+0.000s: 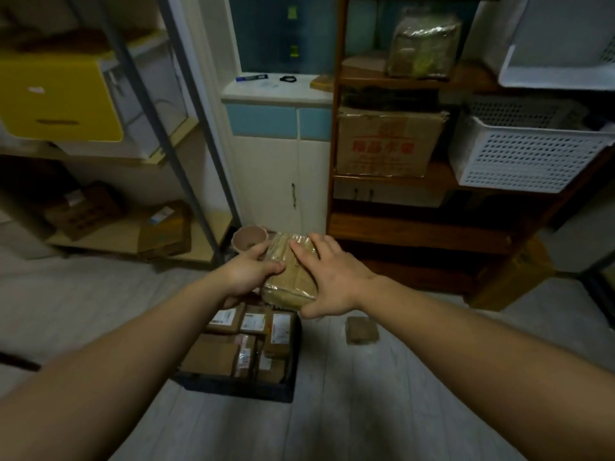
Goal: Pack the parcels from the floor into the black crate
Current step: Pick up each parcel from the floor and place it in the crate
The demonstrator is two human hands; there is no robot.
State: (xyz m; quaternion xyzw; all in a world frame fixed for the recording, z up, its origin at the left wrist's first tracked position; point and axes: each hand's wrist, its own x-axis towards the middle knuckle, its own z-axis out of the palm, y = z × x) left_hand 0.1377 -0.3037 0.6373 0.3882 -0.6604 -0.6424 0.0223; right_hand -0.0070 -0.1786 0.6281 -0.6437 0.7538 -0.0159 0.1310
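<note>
Grip: left hand (248, 272) and right hand (329, 281) clasp a tape-wrapped brown parcel (289, 277) from either side, fingers spread over its top.
Parcel: held above the black crate (239, 389), over its far end.
Crate: full of labelled cardboard parcels (253, 341).
Floor: one small brown parcel (362, 330) lies at 3 o'clock of the crate, apart from it.

The black plastic crate (233, 389) is partly hidden behind the arms. The red words on the brown cardboard box (386, 141) are too blurry to read.
</note>
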